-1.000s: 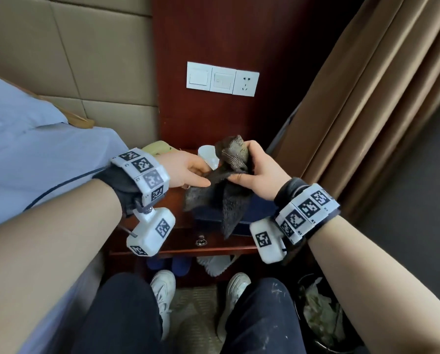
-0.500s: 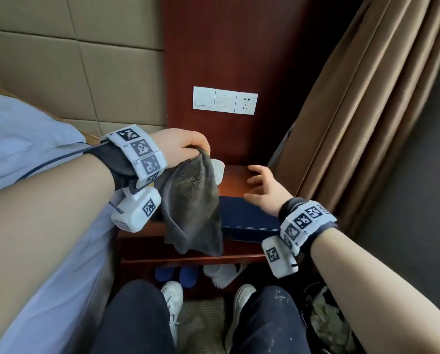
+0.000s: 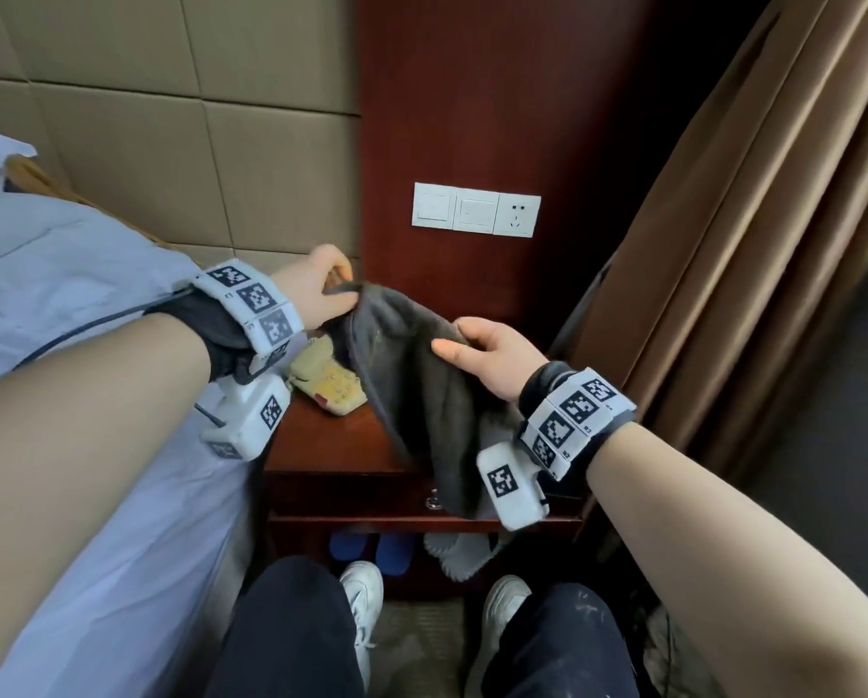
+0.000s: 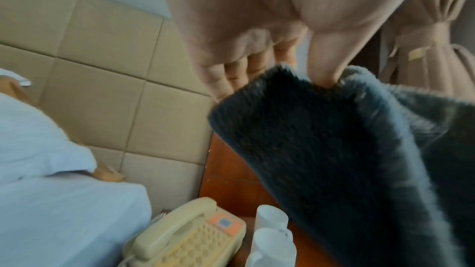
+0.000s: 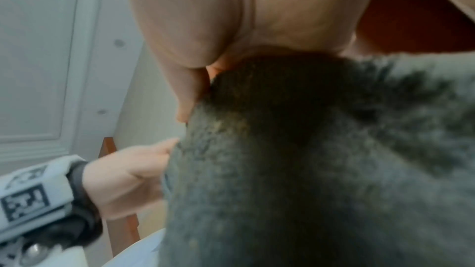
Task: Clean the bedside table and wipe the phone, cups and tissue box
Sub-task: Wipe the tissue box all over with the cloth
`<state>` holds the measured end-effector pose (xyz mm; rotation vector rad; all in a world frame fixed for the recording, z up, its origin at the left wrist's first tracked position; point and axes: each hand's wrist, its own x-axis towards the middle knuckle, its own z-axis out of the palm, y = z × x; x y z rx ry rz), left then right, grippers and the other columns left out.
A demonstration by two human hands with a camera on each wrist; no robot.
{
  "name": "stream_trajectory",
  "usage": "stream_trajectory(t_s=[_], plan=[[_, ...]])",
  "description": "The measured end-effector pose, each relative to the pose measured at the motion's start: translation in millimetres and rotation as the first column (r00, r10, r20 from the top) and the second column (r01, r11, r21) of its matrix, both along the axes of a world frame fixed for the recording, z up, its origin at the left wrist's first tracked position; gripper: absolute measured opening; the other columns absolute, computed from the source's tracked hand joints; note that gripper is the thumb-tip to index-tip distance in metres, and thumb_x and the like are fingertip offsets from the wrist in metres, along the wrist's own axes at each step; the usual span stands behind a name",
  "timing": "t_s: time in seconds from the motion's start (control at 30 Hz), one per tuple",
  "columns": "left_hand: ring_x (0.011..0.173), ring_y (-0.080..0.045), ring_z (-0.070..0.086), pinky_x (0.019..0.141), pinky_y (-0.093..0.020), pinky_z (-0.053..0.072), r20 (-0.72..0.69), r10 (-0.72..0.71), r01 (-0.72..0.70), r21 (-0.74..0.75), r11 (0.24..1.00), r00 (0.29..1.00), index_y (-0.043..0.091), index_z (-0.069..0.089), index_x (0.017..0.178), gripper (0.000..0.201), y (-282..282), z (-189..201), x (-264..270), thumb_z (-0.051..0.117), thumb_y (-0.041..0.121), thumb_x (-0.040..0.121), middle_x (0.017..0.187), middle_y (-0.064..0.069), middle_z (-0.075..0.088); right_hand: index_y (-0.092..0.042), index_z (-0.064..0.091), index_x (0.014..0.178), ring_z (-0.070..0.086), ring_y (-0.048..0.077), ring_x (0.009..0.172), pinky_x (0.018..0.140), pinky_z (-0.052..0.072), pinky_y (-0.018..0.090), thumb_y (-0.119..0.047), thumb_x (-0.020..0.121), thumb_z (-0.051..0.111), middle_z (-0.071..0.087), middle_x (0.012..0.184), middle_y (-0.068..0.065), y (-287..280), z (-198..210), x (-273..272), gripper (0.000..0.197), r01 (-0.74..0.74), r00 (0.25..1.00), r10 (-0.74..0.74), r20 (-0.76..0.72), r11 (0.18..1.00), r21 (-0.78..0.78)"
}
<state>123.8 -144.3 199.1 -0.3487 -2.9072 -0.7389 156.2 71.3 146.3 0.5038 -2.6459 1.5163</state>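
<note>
Knees in dark trousers and white shoes (image 3: 364, 594) sit nearest, at six o'clock, with blue slippers (image 3: 371, 546) tucked under the bedside table (image 3: 331, 445), a glossy reddish wood piece with a small metal drawer knob. Above its top hangs a dark grey cloth (image 3: 411, 375), thick and fuzzy like terry, draped in soft folds. The right hand (image 3: 492, 355) pinches its upper edge at three o'clock, thumb laid flat on the pile; the left hand (image 3: 316, 289) grips the opposite corner at ten o'clock, fingers curled round the hem. Under the cloth, on the table's left side, lies a cream plastic phone (image 3: 328, 382) with a rounded handset and keypad; beside it stand two white cylindrical cups (image 4: 272, 232). Farther back, padded beige wall panels (image 3: 170, 143) and a white switch plate (image 3: 476, 210).
</note>
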Motion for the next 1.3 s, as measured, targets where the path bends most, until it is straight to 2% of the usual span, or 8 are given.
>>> stream_trajectory(t_s=[0.13,0.23,0.37,0.53,0.8,0.87,1.0,1.3], plan=[[0.081,-0.021,0.053,0.070,-0.030,0.046,0.172,0.040,-0.059,0.103,0.993,0.984,0.011,0.044,0.102,0.027,15.9,-29.8,4.0,0.049,0.036,0.093,0.092,-0.009,0.060,-0.021,0.042,0.059,0.039,0.001,0.055,0.060,0.034,0.022,-0.023,0.090,0.058,0.040,0.058,-0.010,5.3,22.5,-0.9,0.036,0.054,0.997,-0.052,-0.061,0.998,0.031],[0.089,-0.022,0.058,0.085,-0.035,0.051,0.400,-0.130,-0.046,0.402,0.914,0.907,0.015,0.047,0.091,0.022,40.9,-36.9,14.6,0.041,0.035,0.097,0.092,-0.007,0.060,-0.021,0.046,0.062,0.044,0.003,0.057,0.062,0.039,0.021,-0.024,0.091,0.057,0.044,0.060,-0.008,13.4,36.6,0.9,0.031,0.077,0.995,-0.074,-0.062,0.996,0.044],[0.078,-0.010,0.060,0.075,-0.025,0.052,0.390,-0.261,0.012,0.537,0.844,0.883,0.008,0.043,0.130,0.038,65.5,-45.7,12.6,0.048,0.024,0.095,0.101,-0.002,0.055,-0.019,0.051,0.068,0.051,0.010,0.066,0.069,0.045,0.027,-0.027,0.090,0.058,0.051,0.067,-0.003,26.3,48.1,4.4,0.024,0.101,0.993,-0.097,-0.061,0.992,0.074],[0.102,-0.024,0.064,0.096,-0.041,0.050,0.409,-0.364,0.017,0.645,0.764,0.837,0.016,0.041,0.131,0.044,77.6,-43.2,6.0,0.055,0.030,0.091,0.116,-0.010,0.061,-0.020,0.051,0.067,0.050,0.009,0.062,0.062,0.043,0.020,-0.026,0.090,0.058,0.052,0.067,-0.002,37.9,49.7,4.3,0.025,0.197,0.978,-0.191,-0.082,0.976,0.087],[0.077,-0.005,0.063,0.084,-0.025,0.052,0.175,-0.281,0.112,0.630,0.769,0.944,0.016,0.054,0.107,0.027,75.2,-15.8,-9.8,0.041,-0.003,0.093,0.080,-0.002,0.060,-0.017,0.056,0.083,0.060,0.010,0.068,0.075,0.050,0.025,-0.004,0.090,0.054,0.060,0.082,0.004,67.9,40.8,3.9,0.015,0.113,0.978,-0.100,0.183,0.992,-0.058],[0.071,-0.004,0.062,0.085,-0.026,0.050,0.132,-0.257,0.142,0.559,0.817,0.957,0.025,0.055,0.091,0.038,67.2,-5.4,-14.6,0.035,-0.006,0.092,0.079,-0.001,0.056,-0.012,0.059,0.101,0.060,0.009,0.076,0.080,0.049,0.021,0.004,0.089,0.052,0.060,0.092,0.005,76.8,35.5,7.4,0.021,0.062,0.962,-0.093,0.257,0.990,0.125],[0.083,-0.018,0.053,0.080,-0.028,0.042,0.065,-0.217,0.195,0.245,0.950,0.974,0.027,0.054,0.094,0.034,61.7,10.8,-18.4,0.041,-0.004,0.088,0.083,0.001,0.056,-0.016,0.063,0.112,0.057,0.015,0.093,0.087,0.042,0.023,-0.024,0.091,0.055,0.064,0.102,0.003,79.2,22.6,10.2,0.024,0.099,0.969,-0.222,0.109,0.754,0.650],[0.054,-0.020,0.040,0.051,-0.029,0.040,0.026,0.002,-0.010,0.321,0.947,1.000,0.021,0.049,0.105,0.033,53.6,14.5,-16.8,0.028,-0.001,0.092,0.070,-0.010,0.045,-0.008,0.058,0.110,0.046,0.013,0.088,0.074,0.031,0.019,-0.032,0.085,0.063,0.050,0.094,0.001,65.4,17.4,4.8,0.035,0.310,0.950,-0.290,-0.118,0.813,0.492]])
